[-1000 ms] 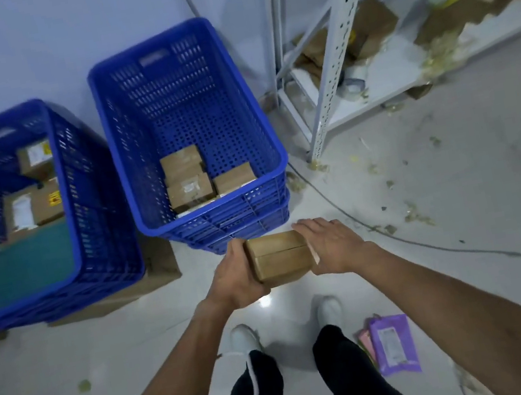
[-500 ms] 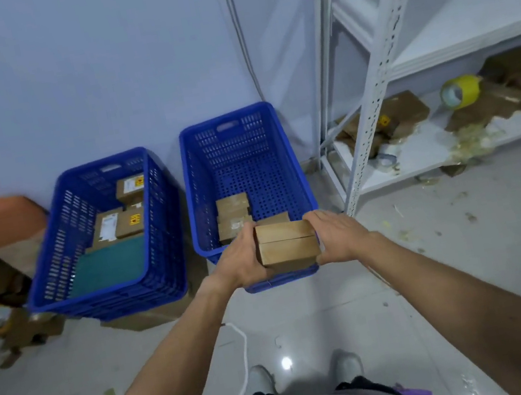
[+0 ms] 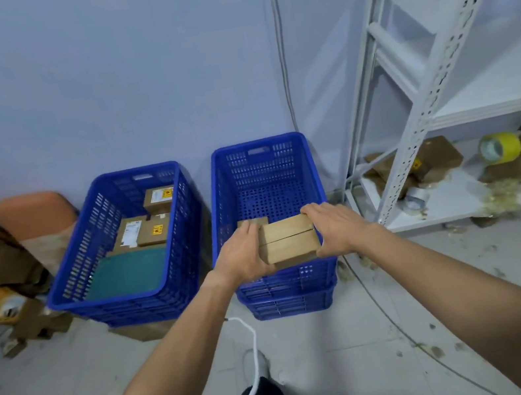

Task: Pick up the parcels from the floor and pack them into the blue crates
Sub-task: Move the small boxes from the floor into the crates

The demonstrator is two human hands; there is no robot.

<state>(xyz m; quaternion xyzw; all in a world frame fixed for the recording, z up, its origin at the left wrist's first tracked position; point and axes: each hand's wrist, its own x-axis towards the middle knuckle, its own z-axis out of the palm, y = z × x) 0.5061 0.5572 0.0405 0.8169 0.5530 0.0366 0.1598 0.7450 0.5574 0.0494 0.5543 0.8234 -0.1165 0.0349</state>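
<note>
Brown cardboard fills the middle of the head view: the held parcels (image 3: 289, 242), two small boxes stacked one on the other, are clamped between both hands above the near end of the right blue crate (image 3: 258, 144). The left hand (image 3: 243, 257) grips their left end, its fingers (image 3: 251, 231) wrapped over the top edge. The right hand (image 3: 337, 229) grips the right end, its fingers (image 3: 316, 210) pressed together and bent over the far corner. Just beyond the left hand, a corner of another parcel (image 3: 251, 222) shows inside this crate.

Beside it stands the left blue crate (image 3: 138, 300), close by but not touching, holding labelled boxes (image 3: 144, 230) at its far end and a teal sheet (image 3: 126, 273) at its near end.

At right, a white metal rack (image 3: 432, 76) carries a yellow tape roll (image 3: 501, 148) and more cartons on its lowest shelf. A white cable (image 3: 251, 366) runs across the grey floor (image 3: 363, 335) between the person's forearms.
</note>
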